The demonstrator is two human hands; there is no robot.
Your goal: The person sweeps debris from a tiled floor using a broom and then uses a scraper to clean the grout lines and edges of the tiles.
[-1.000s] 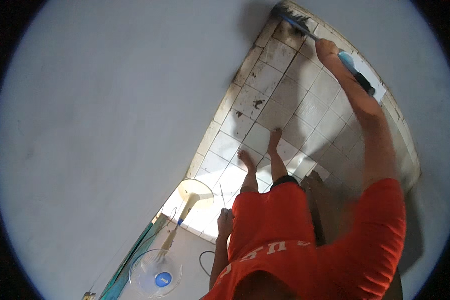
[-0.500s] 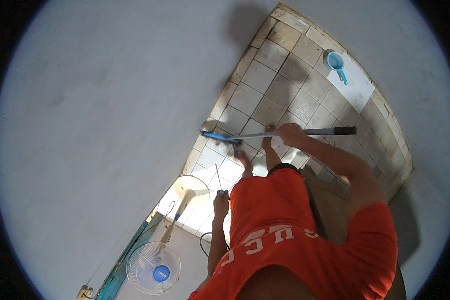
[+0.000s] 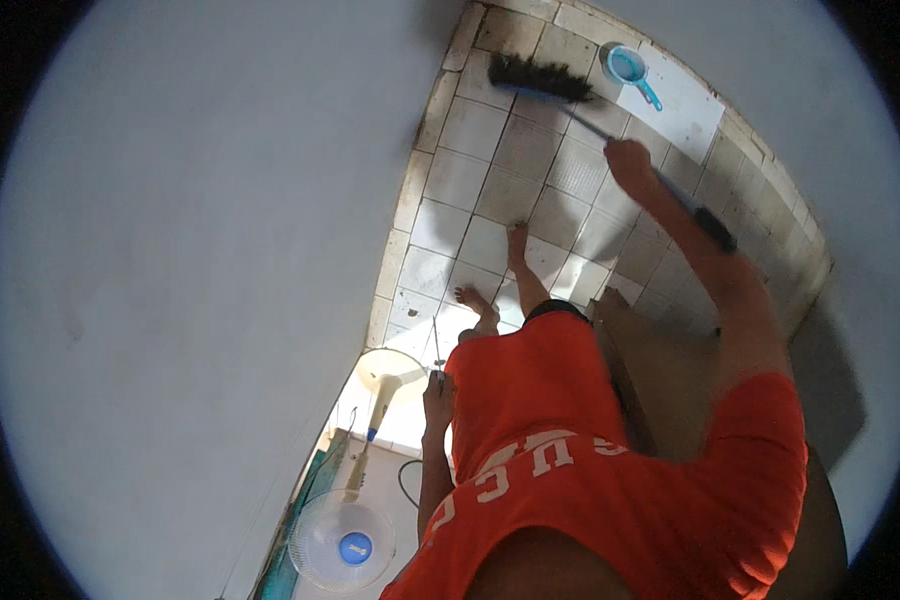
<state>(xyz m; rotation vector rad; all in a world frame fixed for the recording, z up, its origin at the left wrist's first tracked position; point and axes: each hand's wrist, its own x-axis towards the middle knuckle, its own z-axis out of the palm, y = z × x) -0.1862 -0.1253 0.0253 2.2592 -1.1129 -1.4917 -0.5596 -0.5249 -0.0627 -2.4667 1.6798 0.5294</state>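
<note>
Gripping a bushy, black-bristled broom (image 3: 540, 80) is the right hand (image 3: 631, 165); the left hand (image 3: 438, 402) holds a thin stick (image 3: 436, 343).

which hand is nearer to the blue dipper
Right. The right hand grips the broom handle below the dipper in the picture. The left hand, holding a thin stick, is much farther off, down beside the pale fan base.

The broom (image 3: 536, 94) is tipped with rough bristles (image 3: 542, 74); its shaft (image 3: 588, 125) is finished smooth. The dipper (image 3: 627, 66) is moulded in smooth plastic, the shirt (image 3: 540, 395) is made of matt cloth, and the wall (image 3: 220, 250) is coated matt.
</note>
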